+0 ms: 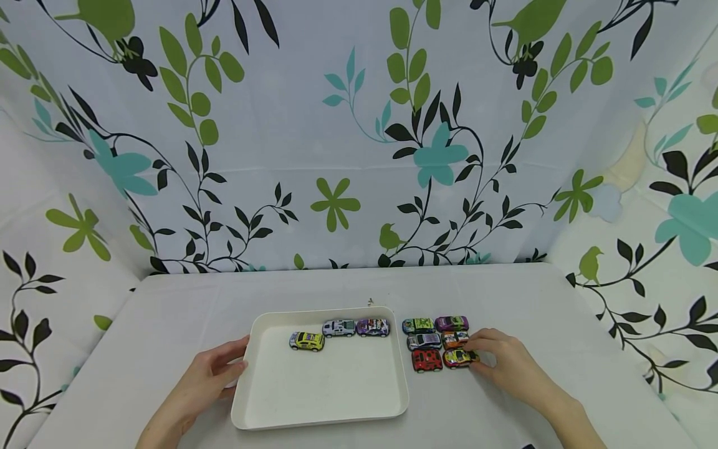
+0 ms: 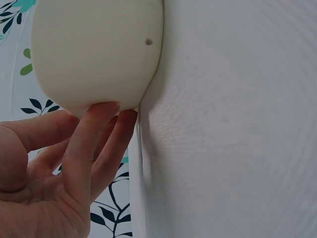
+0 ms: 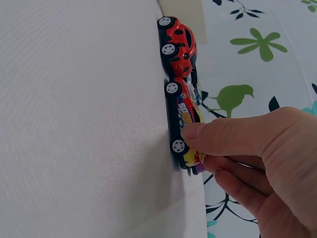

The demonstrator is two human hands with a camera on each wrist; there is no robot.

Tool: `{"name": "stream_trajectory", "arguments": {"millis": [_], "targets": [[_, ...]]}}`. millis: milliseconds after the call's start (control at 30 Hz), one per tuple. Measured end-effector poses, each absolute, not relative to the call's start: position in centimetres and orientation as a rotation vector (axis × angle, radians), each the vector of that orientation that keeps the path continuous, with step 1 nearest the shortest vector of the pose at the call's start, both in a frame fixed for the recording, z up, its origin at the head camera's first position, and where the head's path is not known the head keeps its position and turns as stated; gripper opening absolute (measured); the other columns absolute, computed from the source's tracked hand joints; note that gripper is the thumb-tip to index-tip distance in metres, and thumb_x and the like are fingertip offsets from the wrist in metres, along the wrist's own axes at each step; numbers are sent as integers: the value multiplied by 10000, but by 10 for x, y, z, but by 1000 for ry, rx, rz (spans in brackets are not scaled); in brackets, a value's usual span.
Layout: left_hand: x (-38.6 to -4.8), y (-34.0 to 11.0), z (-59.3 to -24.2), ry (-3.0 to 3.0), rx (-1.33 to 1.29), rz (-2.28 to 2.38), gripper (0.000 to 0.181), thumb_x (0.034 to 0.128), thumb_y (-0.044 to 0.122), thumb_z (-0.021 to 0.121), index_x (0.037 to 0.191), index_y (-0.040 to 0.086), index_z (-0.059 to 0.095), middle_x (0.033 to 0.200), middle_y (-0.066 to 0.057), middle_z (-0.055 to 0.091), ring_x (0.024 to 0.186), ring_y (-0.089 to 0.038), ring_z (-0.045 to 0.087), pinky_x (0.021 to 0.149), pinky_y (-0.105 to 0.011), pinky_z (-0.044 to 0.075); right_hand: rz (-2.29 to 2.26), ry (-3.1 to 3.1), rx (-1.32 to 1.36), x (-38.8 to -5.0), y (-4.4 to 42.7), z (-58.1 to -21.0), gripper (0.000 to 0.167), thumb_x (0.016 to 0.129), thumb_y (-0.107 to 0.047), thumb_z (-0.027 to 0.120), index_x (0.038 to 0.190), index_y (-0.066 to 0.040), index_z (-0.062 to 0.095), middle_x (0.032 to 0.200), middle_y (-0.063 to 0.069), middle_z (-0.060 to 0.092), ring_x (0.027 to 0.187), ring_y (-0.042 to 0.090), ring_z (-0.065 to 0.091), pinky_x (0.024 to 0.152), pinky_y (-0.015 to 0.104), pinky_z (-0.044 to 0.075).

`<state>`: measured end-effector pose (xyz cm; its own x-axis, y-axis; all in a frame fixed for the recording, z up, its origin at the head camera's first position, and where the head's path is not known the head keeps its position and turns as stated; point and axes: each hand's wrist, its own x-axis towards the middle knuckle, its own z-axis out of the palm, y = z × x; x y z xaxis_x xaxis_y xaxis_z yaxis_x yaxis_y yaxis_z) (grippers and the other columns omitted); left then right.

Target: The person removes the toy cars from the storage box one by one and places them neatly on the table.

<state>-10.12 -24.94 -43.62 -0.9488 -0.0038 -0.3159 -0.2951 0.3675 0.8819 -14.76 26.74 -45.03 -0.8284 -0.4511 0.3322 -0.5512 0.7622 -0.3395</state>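
Note:
A white tray (image 1: 325, 386) lies on the table, and my left hand (image 1: 204, 380) holds its left end. In the left wrist view the fingertips (image 2: 101, 111) meet the tray's outer wall (image 2: 99, 64). My right hand (image 1: 507, 362) pinches a yellow and red toy car (image 1: 459, 358) at the near right of a group of cars. The right wrist view has the thumb (image 3: 198, 134) on that car's side; the far fingers are partly hidden. Next to it stand a red black-spotted toy car (image 1: 427, 360) and an orange toy car (image 1: 455, 339).
Inside the tray stand a yellow car (image 1: 306, 341), a silver car (image 1: 339, 328) and a purple car (image 1: 373, 327). Right of the tray are also a green car (image 1: 418, 325), another purple car (image 1: 452, 323) and a grey car (image 1: 424, 341). Patterned cloth (image 1: 336, 156) surrounds the table.

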Motion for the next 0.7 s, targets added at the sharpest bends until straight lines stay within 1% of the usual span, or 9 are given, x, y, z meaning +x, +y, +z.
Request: {"name": "stream_trajectory", "arguments": {"millis": [267, 700], "targets": [[-100, -248, -435, 2374, -277, 1609, 548, 995, 128, 616, 1498, 25, 426, 1499, -269, 447, 1225, -363, 604, 845, -463, 605, 647, -2670, 816, -148, 268, -451, 354, 678, -13, 894, 972, -169, 774, 1015, -86, 709, 931, 159, 684, 786, 340, 605], [-102, -248, -436, 2374, -292, 1602, 545, 995, 117, 612, 1500, 29, 427, 1499, -268, 449, 1233, -367, 599, 842, -466, 605, 700, -2658, 835, -146, 264, -450, 384, 685, -52, 897, 1029, -178, 777, 1028, -83, 718, 944, 155, 695, 787, 347, 608]]}}
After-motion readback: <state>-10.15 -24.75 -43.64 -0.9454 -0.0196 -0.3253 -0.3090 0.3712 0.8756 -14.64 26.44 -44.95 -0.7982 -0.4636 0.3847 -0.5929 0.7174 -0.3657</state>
